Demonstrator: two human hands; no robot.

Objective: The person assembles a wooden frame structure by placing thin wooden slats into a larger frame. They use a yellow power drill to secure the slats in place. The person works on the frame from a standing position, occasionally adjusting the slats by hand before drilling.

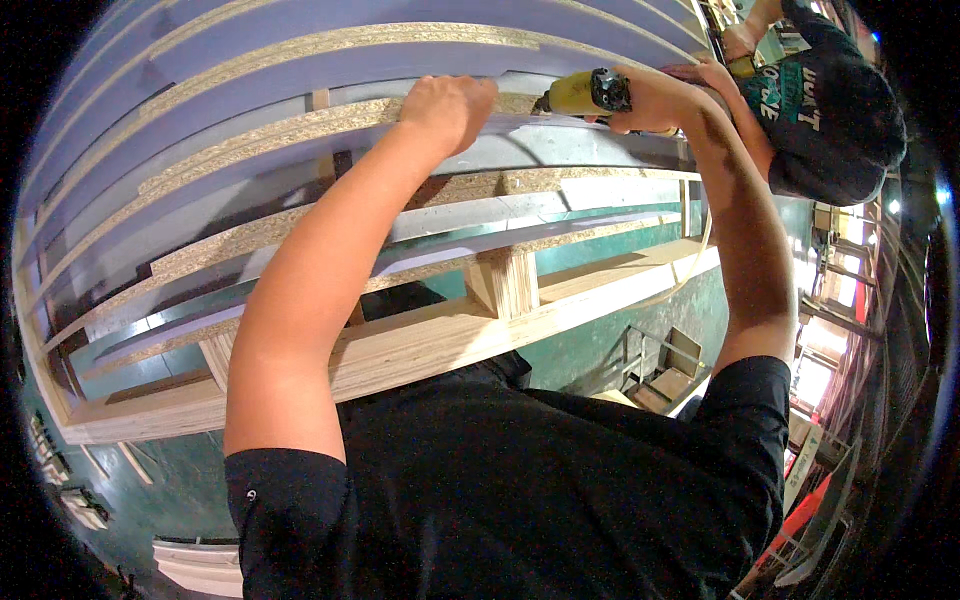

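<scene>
My left hand is closed and rests at the edge of a long particleboard strip. Its fingertips are turned away, so what they hold is hidden. My right hand is wrapped round a yellow and black drill-like power tool. The tool's dark tip points left and lies close to the strip, a short way right of my left hand. Both hands reach over a large frame of parallel particleboard strips, with a pale plywood rail along its near side.
Another person in a dark shirt leans over the frame's far right end. A pale hose hangs at the rail's right end. Wooden pieces lie on the green floor. Stacked boards sit at lower left.
</scene>
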